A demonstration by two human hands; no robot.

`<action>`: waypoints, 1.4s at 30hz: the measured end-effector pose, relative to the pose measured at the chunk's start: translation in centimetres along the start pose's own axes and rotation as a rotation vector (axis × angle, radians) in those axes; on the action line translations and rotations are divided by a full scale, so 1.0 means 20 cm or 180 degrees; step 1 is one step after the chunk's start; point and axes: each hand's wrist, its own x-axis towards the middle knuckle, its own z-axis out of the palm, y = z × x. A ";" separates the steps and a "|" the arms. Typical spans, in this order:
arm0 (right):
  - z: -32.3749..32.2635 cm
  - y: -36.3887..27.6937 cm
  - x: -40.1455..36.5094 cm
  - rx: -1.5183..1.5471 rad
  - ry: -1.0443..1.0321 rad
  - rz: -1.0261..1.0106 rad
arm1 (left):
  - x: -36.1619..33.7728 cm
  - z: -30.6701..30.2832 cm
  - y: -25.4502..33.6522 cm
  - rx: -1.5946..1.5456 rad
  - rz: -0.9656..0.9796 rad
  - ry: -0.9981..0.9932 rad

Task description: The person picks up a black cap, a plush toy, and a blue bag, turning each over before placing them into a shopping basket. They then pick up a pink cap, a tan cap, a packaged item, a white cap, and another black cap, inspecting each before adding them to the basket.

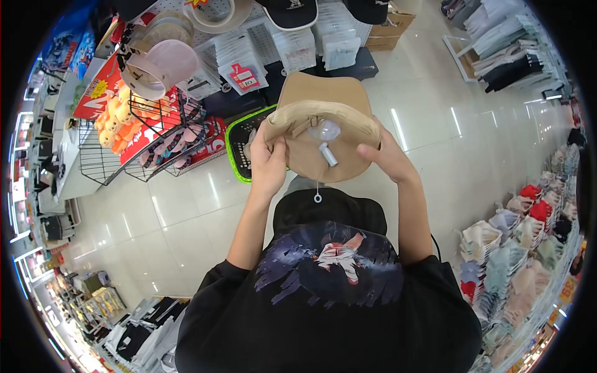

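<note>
A tan cap (pixel 323 90) is held up in front of me with its inside facing me. Inside it lie a clear plastic piece (pixel 324 130) and a small white roll-like tag (pixel 328 155). A string with a small ring (pixel 318 198) hangs below the cap. My left hand (pixel 268 163) grips the cap's left edge, thumb on the inside. My right hand (pixel 392 154) holds the right edge, its thumb over the rim and its other fingers mostly hidden behind.
A black basket with a green rim (pixel 232 149) stands on the floor at the left. Wire baskets (pixel 99 158) with orange plush toys are further left. Packaged goods (pixel 241 62) and caps (pixel 292 13) hang ahead. Clothing racks (pixel 497 267) line the right.
</note>
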 end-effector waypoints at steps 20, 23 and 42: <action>0.23 0.29 -0.32 0.0282 -0.1466 0.1811 | -0.82 -0.33 0.39 0.3539 0.0870 -0.1388; 0.21 0.30 -0.30 0.0438 -0.2022 0.2195 | -0.82 -0.37 0.42 0.3261 0.0831 -0.1840; 0.24 0.92 0.33 0.2081 -0.0967 0.1795 | -0.16 -0.43 -0.83 -0.3074 -0.2088 0.0115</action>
